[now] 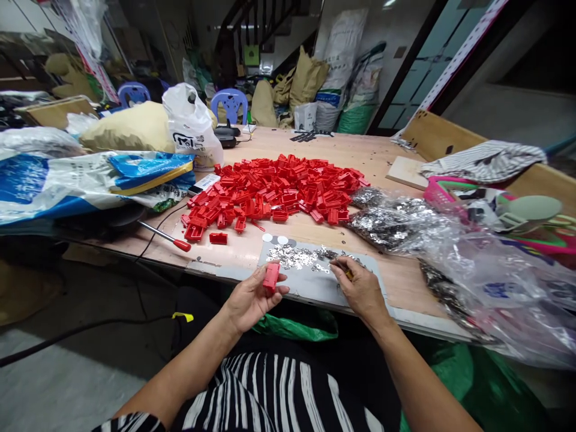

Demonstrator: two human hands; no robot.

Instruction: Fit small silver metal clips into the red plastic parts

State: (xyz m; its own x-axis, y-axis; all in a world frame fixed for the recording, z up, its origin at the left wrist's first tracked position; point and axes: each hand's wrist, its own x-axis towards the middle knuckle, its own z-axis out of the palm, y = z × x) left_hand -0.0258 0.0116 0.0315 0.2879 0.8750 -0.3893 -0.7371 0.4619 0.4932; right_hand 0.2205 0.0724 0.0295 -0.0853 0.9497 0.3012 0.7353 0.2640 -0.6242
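Note:
My left hand (257, 300) is closed around a small red plastic housing (271, 277), held just above the table's front edge. Over the right part of a grey mat (306, 289), my right hand (360, 288) is pinched, with a small dark and yellowish thing showing between its fingers; its kind cannot be made out. Small flat silvery metal pieces (294, 257) lie spread on the mat, close to the right fingertips. Behind the mat rises a wide heap of red plastic housings (283, 186). A single red housing (218, 239) lies apart at the heap's front left.
Clear plastic bags of metal pieces (396, 228) lie on the right, beside a pink basket (438, 192). At left are a blue and white sack (67, 186), a white carrier bag (191, 129) and a lever with a red grip (181, 245). Green plastic (297, 327) hangs below the table edge.

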